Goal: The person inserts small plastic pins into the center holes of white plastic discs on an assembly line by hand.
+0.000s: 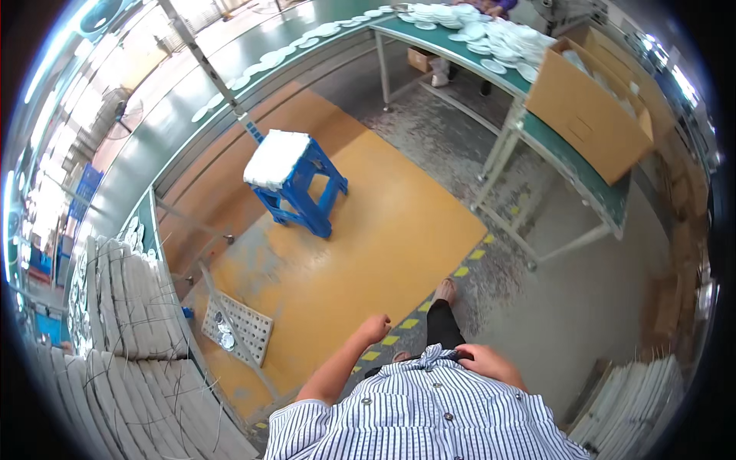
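Observation:
My left hand (376, 328) hangs out in front of my body over the floor, its fingers curled into a loose fist with nothing seen in it. My right hand (487, 360) lies against my hip, beside the knotted hem of my striped shirt (445, 395) and my dark trousers (443, 326). Its fingers are mostly hidden, so their grip does not show. Ahead of me a blue plastic stool (310, 195) with a white padded cover (277, 157) stands on the orange floor mat (383, 207), well apart from both hands.
Green-topped tables (586, 157) carry heaps of white round pieces (498, 38) and an open cardboard box (586, 115). A person's hands (491, 9) show behind the heap. Stacked grey sheets (138, 299) rise at left, others (632, 402) at lower right. A perforated footrest (249, 333) sits at left.

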